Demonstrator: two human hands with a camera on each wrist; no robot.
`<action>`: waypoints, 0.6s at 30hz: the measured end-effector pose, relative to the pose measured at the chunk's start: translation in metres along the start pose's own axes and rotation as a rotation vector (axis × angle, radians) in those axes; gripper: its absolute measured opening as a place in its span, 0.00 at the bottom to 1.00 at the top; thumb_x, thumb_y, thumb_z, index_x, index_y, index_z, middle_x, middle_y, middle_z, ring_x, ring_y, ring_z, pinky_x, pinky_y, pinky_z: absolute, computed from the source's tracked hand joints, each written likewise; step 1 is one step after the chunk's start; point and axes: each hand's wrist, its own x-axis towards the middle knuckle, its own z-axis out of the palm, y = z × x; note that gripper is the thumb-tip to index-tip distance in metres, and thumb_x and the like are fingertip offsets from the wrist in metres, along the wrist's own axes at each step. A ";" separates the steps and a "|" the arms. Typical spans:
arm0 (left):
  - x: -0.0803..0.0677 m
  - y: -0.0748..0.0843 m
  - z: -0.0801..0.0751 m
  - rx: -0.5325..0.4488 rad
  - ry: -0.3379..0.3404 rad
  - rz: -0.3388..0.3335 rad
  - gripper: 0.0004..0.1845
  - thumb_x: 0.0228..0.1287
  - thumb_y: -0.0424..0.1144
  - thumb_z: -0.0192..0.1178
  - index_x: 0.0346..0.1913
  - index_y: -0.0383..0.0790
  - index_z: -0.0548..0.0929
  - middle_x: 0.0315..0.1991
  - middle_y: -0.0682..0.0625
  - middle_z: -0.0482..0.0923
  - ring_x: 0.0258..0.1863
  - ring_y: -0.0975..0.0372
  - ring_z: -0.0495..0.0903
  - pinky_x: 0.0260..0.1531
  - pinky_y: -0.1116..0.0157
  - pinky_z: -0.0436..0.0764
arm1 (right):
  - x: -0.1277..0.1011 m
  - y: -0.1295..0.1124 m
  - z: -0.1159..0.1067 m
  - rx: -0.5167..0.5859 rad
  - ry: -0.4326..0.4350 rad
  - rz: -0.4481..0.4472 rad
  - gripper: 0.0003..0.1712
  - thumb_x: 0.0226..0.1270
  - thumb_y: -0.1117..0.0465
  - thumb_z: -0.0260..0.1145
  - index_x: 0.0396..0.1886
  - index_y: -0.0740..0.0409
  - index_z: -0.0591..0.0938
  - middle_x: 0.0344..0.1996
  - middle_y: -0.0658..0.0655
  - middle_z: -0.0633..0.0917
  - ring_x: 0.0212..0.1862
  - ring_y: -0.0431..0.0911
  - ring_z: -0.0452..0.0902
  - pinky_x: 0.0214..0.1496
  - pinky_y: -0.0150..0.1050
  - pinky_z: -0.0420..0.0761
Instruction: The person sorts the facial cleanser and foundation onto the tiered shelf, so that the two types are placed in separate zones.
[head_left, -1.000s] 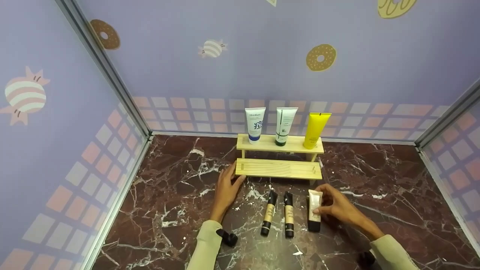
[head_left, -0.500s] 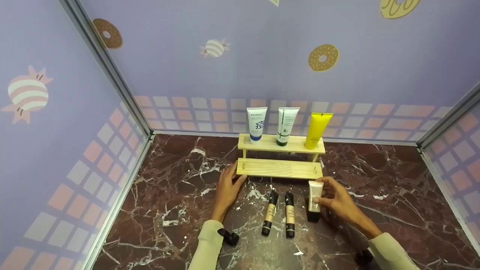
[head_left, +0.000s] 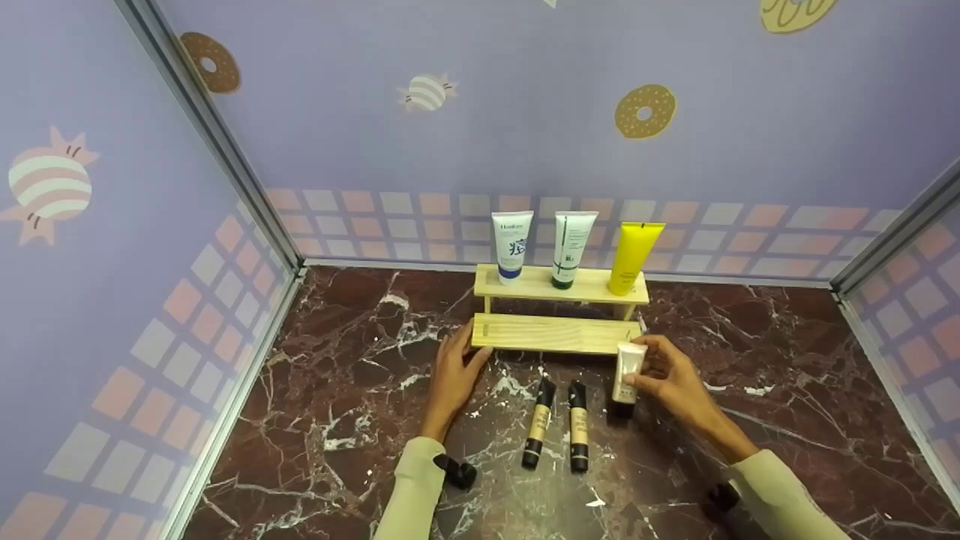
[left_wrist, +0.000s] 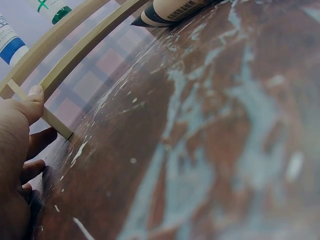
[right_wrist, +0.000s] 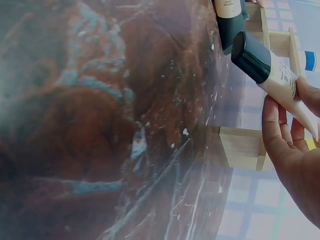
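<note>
The right hand pinches a pale tube between thumb and fingers, with its black cap pointing down. This tube is just in front of the right end of the lower shelf of a wooden rack; in the right wrist view it is tilted and its cap is clear of the desk. The left hand holds the rack's left end, thumb at the front corner of the lower shelf and fingers along the side.

Two beige-and-black tubes, a left one and a right one, lie side by side on the desk between the hands, apart from each other. On the upper shelf stand a white tube with a blue band, a white tube with a green cap and a yellow tube, the yellow one leaning slightly. Behind them rises a purple wall with painted doughnuts and sweets.
</note>
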 end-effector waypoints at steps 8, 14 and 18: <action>0.000 0.001 0.000 -0.001 0.001 0.002 0.37 0.80 0.44 0.68 0.81 0.26 0.70 0.76 0.29 0.73 0.78 0.39 0.73 0.86 0.38 0.52 | 0.007 -0.007 0.003 0.012 0.020 0.010 0.33 0.63 0.78 0.78 0.66 0.71 0.77 0.49 0.70 0.87 0.46 0.49 0.86 0.48 0.36 0.91; 0.000 0.000 0.000 0.004 -0.003 -0.004 0.37 0.80 0.45 0.68 0.81 0.27 0.70 0.77 0.28 0.72 0.78 0.37 0.71 0.87 0.38 0.51 | 0.013 -0.012 0.005 0.014 0.033 -0.023 0.32 0.63 0.79 0.78 0.67 0.71 0.77 0.49 0.70 0.87 0.45 0.48 0.87 0.45 0.36 0.91; 0.000 -0.001 0.000 0.013 0.002 -0.002 0.37 0.80 0.45 0.67 0.80 0.26 0.71 0.76 0.27 0.72 0.78 0.35 0.70 0.86 0.37 0.51 | 0.018 -0.015 0.007 0.018 0.024 -0.038 0.33 0.64 0.79 0.77 0.68 0.71 0.77 0.50 0.71 0.87 0.45 0.48 0.87 0.45 0.38 0.92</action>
